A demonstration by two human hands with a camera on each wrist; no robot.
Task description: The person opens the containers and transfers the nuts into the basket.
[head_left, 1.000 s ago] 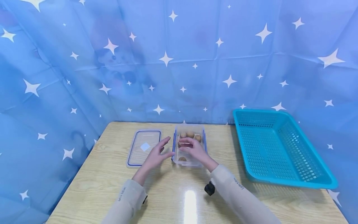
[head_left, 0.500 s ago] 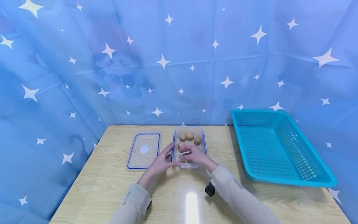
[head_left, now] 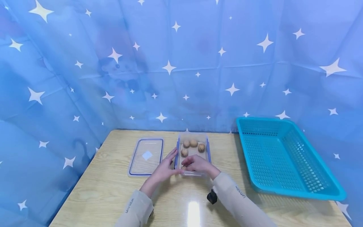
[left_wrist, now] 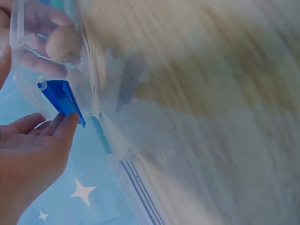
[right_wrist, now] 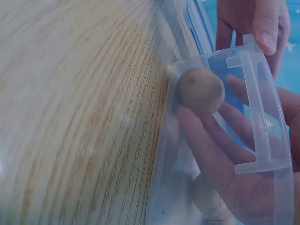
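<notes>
A clear plastic box (head_left: 209, 154) with blue side clips stands on the table, lidless. Several walnuts (head_left: 193, 142) lie in its far half. My left hand (head_left: 163, 171) grips the near left corner, thumb over the rim and fingers along the outside. In the left wrist view those fingertips touch a blue clip (left_wrist: 61, 96). My right hand (head_left: 200, 164) reaches down inside the box and holds one walnut (right_wrist: 200, 91) between thumb and fingers, close by the near wall. From the head view that walnut is mostly hidden by the fingers.
A clear lid (head_left: 143, 146) with a blue seal lies left of the box on the wooden table (head_left: 99, 189). At the right stands a large turquoise basket (head_left: 309, 157). A blue star-patterned curtain (head_left: 195, 88) hangs behind the table.
My left hand has come right from beside the box onto its near left corner. My right hand has moved toward the near end, down to the walnut there.
</notes>
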